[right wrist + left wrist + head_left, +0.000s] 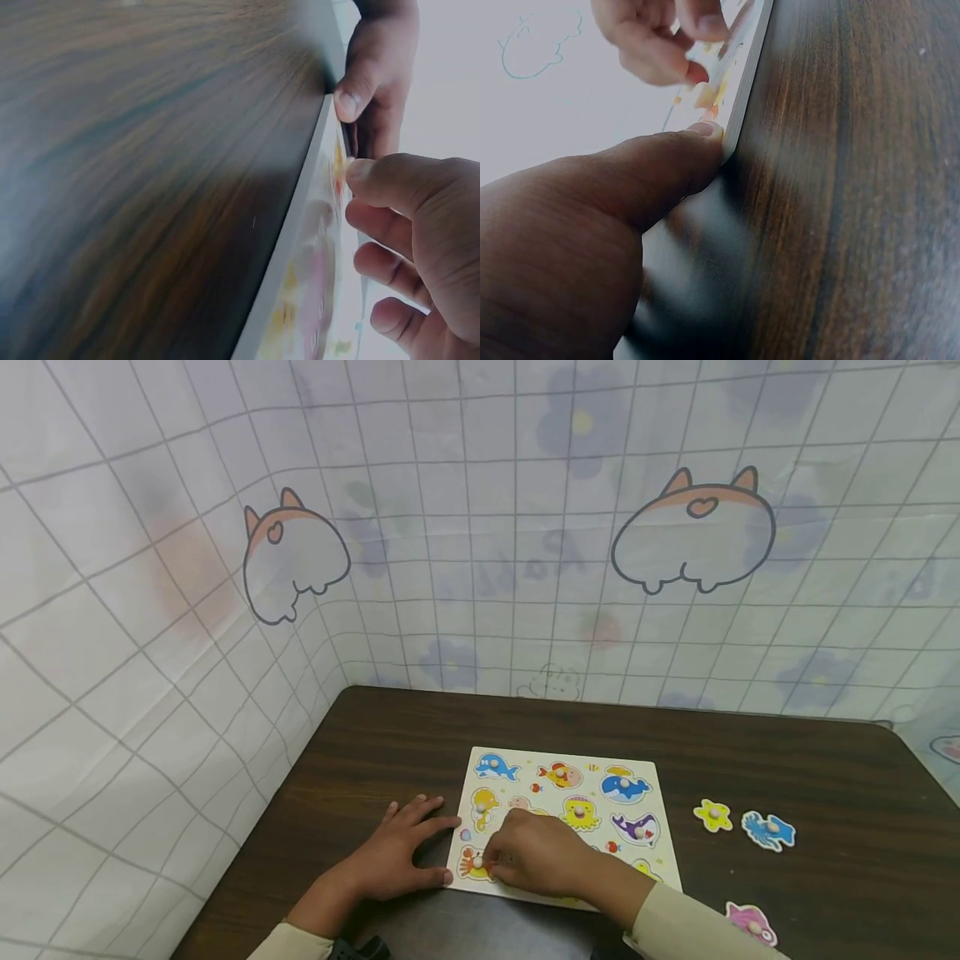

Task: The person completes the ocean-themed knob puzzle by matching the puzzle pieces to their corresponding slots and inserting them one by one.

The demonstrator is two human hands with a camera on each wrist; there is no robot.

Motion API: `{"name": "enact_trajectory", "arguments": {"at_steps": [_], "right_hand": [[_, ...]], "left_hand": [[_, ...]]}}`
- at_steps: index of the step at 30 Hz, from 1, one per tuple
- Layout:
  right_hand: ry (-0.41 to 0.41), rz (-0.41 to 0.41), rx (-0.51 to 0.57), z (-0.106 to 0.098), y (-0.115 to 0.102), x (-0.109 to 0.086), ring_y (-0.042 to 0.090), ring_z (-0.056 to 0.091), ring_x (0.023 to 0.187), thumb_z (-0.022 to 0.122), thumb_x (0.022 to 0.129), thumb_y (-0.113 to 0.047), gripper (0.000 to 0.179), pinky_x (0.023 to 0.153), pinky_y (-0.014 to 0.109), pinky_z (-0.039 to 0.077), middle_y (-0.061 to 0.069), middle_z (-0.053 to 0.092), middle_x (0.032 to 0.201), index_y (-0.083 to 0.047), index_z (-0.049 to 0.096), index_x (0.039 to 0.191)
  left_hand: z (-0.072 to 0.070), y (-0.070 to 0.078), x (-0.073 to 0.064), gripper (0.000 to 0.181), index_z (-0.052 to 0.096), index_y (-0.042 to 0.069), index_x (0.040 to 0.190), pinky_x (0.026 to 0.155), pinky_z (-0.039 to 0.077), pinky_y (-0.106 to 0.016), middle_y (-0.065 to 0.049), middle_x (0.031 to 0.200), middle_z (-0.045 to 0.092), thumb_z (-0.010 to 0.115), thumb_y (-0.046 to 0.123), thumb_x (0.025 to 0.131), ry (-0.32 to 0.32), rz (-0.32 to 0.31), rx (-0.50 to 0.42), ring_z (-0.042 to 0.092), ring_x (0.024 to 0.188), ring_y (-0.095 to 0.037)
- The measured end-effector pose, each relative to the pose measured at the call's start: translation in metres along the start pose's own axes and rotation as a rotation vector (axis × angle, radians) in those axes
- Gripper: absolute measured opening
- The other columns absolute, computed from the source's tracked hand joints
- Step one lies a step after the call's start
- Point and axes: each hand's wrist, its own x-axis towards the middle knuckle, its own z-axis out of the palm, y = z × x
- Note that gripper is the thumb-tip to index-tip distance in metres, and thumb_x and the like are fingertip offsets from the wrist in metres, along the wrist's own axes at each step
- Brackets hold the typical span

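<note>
A pegged sea-animal puzzle board (530,762) lies flat on the table. My left hand (397,856) rests beside its left edge with fingers spread, the thumb touching the near left corner. Over the lower left of the board is my right hand (543,853), its fingers bent. Its thumb (366,171) is right at the knob of the orange-yellow crab piece (471,863). A gap shows between that thumb and the index fingertip (367,217), with nothing held between them. The right hand hides some of the middle and lower pieces.
To the right of the board lie a yellow star piece (713,815), a blue lobster-like piece (768,832) and, nearer me, a pink fish piece (752,924). The dark wooden table (420,727) meets a white checked cloth wall (480,568) at the back and left.
</note>
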Motion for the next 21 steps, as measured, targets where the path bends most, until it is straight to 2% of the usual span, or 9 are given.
{"name": "enact_trajectory", "arguments": {"at_steps": [5,11,21], "right_hand": [[0.013,0.008,0.007,-0.012,0.010,-0.020,0.002,0.057,0.089,0.079,0.090,-0.024,0.011,0.072,0.024,0.051,-0.019,0.067,0.092,-0.023,0.081,0.101],[0.033,0.069,0.007,-0.029,0.026,-0.045,0.004,0.057,0.091,0.081,0.089,-0.024,0.012,0.073,0.030,0.054,-0.016,0.067,0.094,-0.023,0.081,0.101],[0.064,0.239,-0.055,-0.052,0.053,-0.088,0.004,0.057,0.092,0.082,0.088,-0.030,0.014,0.071,0.029,0.054,-0.019,0.064,0.096,-0.026,0.081,0.101]], "left_hand": [[-0.001,0.001,0.000,0.072,0.052,0.027,0.152,0.118,0.006,-0.069,-0.012,0.164,0.031,0.073,0.057,0.090,0.000,-0.003,0.004,0.018,0.153,-0.041],[0.000,0.001,0.000,0.072,0.051,0.027,0.152,0.119,0.005,-0.068,-0.011,0.165,0.031,0.074,0.057,0.090,-0.003,-0.008,0.004,0.017,0.153,-0.041],[0.000,0.000,-0.001,0.074,0.051,0.028,0.152,0.118,0.005,-0.068,-0.011,0.165,0.030,0.074,0.058,0.089,-0.002,-0.009,-0.005,0.017,0.154,-0.040]]}}
